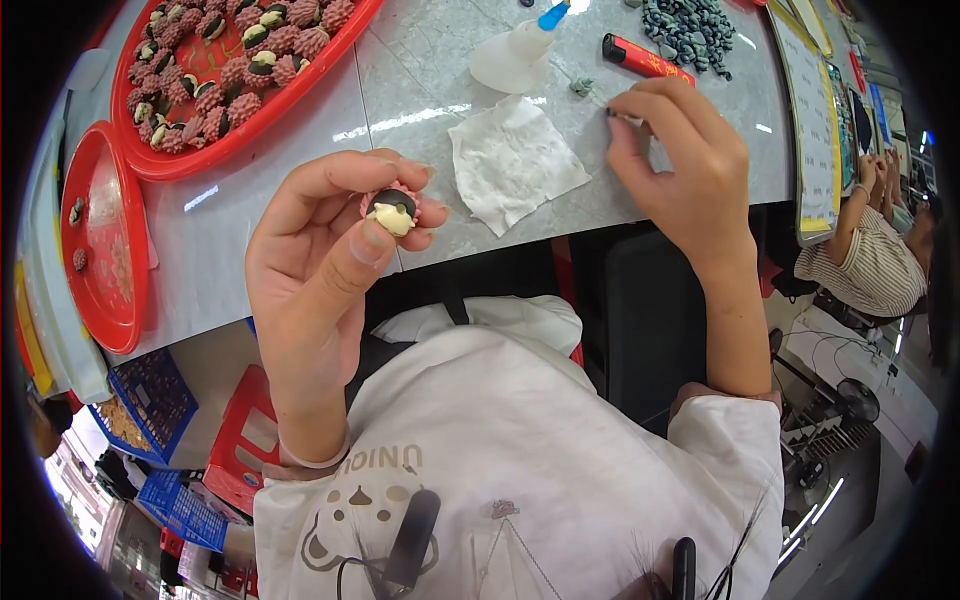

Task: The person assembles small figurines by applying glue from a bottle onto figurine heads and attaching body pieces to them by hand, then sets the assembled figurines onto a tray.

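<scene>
Between the thumb and fingers of my left hand (320,250) is a small pink bumpy ornament (392,211) with a black and cream figure on its front. My right hand (680,150) is raised over the table to the right, thumb and index finger brought together. A tiny dark piece (611,112) shows at these fingertips; its kind is too small to tell. Close by lie a small grey-green piece (582,87) and a red cylinder with a black end (648,60). A creased white tissue (515,165) lies flat between my hands.
A white squeeze bottle (508,62) with a blue tip stands behind the tissue. Grey-green pieces (688,35) are heaped at the back right. Many similar ornaments fill a red tray (345,45); a smaller red tray (112,290) holds a few pieces. Other people (870,245) sit at right.
</scene>
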### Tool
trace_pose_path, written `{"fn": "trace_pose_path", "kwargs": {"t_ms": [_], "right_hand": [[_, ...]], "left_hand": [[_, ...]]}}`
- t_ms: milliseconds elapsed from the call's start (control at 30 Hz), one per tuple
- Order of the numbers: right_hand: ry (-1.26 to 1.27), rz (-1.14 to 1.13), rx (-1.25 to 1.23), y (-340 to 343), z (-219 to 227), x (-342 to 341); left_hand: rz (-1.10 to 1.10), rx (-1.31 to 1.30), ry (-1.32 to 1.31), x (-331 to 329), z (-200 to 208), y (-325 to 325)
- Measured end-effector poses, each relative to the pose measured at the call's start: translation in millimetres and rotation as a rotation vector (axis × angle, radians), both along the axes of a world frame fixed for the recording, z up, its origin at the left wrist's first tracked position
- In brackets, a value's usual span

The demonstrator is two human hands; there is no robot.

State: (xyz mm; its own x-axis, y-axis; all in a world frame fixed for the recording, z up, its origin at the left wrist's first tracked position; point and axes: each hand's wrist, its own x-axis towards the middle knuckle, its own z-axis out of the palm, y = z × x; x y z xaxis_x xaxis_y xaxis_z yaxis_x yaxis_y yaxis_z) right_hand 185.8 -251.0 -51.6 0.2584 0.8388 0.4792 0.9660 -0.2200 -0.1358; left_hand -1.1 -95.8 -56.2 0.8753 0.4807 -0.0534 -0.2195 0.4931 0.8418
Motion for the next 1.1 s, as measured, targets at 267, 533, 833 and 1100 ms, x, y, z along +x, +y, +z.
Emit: {"fn": "trace_pose_path", "kwargs": {"t_ms": [267,533,833,1100], "right_hand": [[0.107,-0.053,0.055,24.0,19.6,-6.8],[0.076,-0.049,-0.064,21.4,9.8,5.1],[0.295,-0.164,-0.234,32.9,31.2,2.0],[0.295,-0.187,-0.295,29.0,32.5,3.1]], "left_hand": [[0.009,0.009,0.004,-1.1,0.1,0.4],[0.018,-0.007,0.003,-0.5,-1.4,3.2],[0.011,-0.023,-0.003,-2.2,1.4,3.0],[0.037,-0.014,-0.04,-12.3,5.8,5.6]]}}
